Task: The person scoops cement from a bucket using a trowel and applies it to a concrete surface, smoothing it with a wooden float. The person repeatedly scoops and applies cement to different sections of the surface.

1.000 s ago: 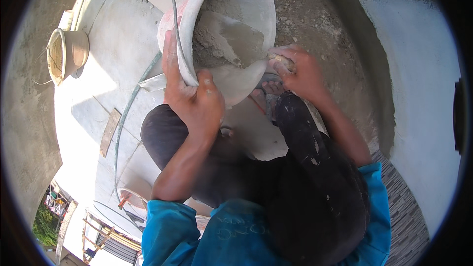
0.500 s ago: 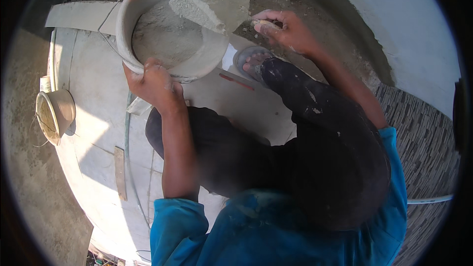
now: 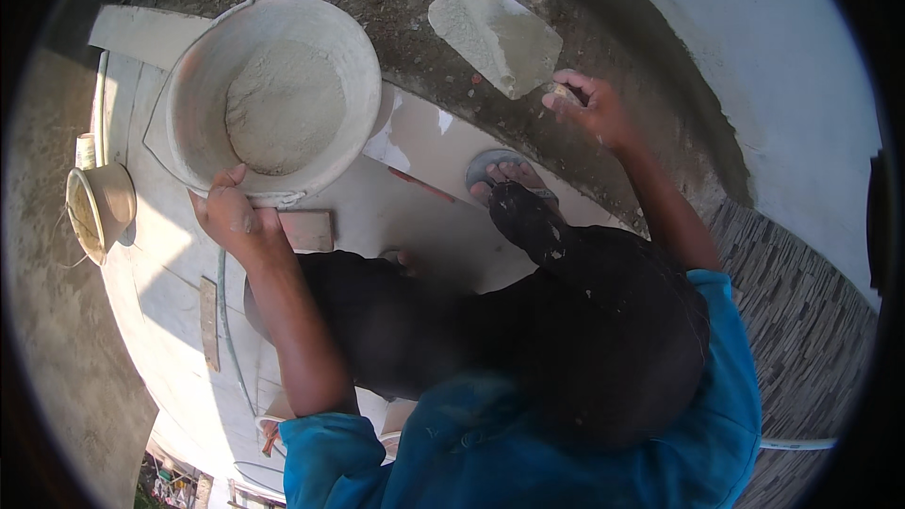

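Note:
A pale bucket (image 3: 200, 99) leans toward me at the upper left, with grey cement powder (image 3: 287, 113) inside it. My left hand (image 3: 236, 217) is closed on the bucket's near rim, the thumb lying over the edge. To the right of the bucket, my right hand (image 3: 599, 113) grips the handle of a broad flat trowel (image 3: 533, 47). Grey powder covers the left part of the trowel's blade, which is held over the dirt and apart from the bucket.
Rough soil (image 3: 415, 14) runs along a white wall (image 3: 754, 47). Beside my foot lies a thin red stick (image 3: 421, 184) on the pale tiles. A smaller bucket (image 3: 115, 203) stands at the far left, a hose (image 3: 226, 320) and a wooden strip (image 3: 208, 320) nearer.
The trowel has come out from over the bucket, moving right with powder on its blade. The bucket and my left hand have shifted left and the bucket's mouth shows more fully.

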A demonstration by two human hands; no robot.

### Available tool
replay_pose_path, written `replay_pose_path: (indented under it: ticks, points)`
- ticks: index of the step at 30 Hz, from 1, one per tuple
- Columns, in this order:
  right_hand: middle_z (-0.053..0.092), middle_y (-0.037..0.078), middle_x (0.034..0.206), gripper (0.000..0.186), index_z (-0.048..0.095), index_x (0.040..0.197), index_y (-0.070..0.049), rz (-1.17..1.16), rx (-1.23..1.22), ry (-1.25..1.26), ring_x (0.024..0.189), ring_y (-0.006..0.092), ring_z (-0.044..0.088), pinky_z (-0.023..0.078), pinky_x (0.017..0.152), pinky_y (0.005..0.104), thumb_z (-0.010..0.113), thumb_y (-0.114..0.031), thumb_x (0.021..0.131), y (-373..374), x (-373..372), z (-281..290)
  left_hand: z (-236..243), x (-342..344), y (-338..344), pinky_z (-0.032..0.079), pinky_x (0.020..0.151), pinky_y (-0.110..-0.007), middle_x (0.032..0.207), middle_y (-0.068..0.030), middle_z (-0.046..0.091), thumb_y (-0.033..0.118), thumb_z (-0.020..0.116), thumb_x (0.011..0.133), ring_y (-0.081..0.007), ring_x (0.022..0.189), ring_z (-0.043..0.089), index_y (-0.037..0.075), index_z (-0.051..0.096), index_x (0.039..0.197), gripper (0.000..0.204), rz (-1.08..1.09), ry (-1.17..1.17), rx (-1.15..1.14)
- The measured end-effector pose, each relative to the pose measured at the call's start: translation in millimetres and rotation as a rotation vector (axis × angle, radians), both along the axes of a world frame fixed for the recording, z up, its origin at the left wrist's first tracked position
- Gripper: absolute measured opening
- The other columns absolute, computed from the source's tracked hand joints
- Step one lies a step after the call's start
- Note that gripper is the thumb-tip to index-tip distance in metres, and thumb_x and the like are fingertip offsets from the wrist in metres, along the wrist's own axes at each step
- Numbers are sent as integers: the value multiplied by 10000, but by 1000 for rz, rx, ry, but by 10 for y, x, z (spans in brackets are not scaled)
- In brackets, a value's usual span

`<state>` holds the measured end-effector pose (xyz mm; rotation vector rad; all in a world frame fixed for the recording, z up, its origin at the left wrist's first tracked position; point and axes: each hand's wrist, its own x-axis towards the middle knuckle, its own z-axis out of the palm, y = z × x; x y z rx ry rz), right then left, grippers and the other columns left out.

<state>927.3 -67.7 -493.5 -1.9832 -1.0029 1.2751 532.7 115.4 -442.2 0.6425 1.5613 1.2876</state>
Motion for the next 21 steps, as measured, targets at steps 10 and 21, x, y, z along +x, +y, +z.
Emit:
replay_pose_path:
  ticks: [10, 21]
  points:
    - [701, 105, 1149, 492, 651, 1266, 8, 100, 76, 31, 894, 150, 661, 530, 832, 312, 774, -310, 913, -78, 602, -1655, 30, 123, -100, 519, 1033, -491, 1354, -237, 516, -121, 492, 778, -370, 1231, 570, -109, 406, 1421, 648, -62, 263, -48]
    - [706, 140, 1131, 414, 696, 1217, -84, 250, 97, 29, 1009, 296, 684, 525, 894, 373, 746, -356, 908, -76, 381, -2330, 2, 182, -133, 555, 1019, -484, 1373, -269, 500, -84, 494, 794, -379, 1202, 592, -157, 388, 1412, 632, -1, 403, -77]
